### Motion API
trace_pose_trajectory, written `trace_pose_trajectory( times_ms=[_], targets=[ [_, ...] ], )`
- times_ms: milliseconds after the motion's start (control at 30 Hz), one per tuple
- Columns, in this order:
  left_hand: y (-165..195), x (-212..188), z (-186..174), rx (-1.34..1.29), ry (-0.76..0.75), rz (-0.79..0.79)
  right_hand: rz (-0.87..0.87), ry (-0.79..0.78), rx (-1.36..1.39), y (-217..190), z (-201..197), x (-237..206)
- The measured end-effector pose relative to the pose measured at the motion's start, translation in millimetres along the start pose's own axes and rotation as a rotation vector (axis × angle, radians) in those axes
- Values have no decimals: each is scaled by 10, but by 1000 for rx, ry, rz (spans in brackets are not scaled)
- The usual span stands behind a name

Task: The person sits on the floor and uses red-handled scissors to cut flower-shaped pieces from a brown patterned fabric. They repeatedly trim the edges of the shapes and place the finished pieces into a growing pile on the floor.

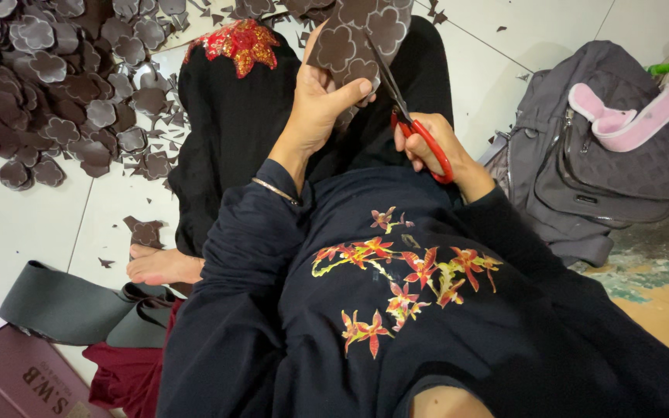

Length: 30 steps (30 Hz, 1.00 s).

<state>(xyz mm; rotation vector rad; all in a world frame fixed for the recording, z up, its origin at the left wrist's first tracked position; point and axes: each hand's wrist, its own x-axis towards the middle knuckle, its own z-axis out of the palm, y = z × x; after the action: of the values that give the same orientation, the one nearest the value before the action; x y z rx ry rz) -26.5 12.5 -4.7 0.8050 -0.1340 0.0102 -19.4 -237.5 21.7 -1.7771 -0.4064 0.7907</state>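
Seated on tiled floor (25, 224), legs in black cloth. Left hand (320, 101) raised over lap, fingers (350, 91) clenched on brown sheet (358, 35) stamped with flower outlines, thumb pressed across its lower edge. Right hand (431, 143) just beside, fingers through red handles of scissors (408, 116), gripping them; blades angled up, touching sheet's right edge. Thin bangle (275, 190) on left wrist. Pile of cut brown flower shapes (56, 85) on floor at upper left, scraps scattered near it. Red sequined patch (243, 45) on left knee. Bare foot (162, 265) at lower left, beside grey strip (63, 306). Grey backpack (582, 170) at right, pink slipper (625, 116) on top.
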Motion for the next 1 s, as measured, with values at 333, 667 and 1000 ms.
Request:
trace_pose_trajectory(
  times_ms=[333,667,1000],
  targets=[
    [-73,24,-41,-53,34,-25,31,-29,15,29,-118,-26],
    [-50,7,-26,10,54,96,72,31,-59,20,-113,-22],
    [-76,-34,-74,152,63,180,156,-55,-127,-218,-134,-83]
  ],
)
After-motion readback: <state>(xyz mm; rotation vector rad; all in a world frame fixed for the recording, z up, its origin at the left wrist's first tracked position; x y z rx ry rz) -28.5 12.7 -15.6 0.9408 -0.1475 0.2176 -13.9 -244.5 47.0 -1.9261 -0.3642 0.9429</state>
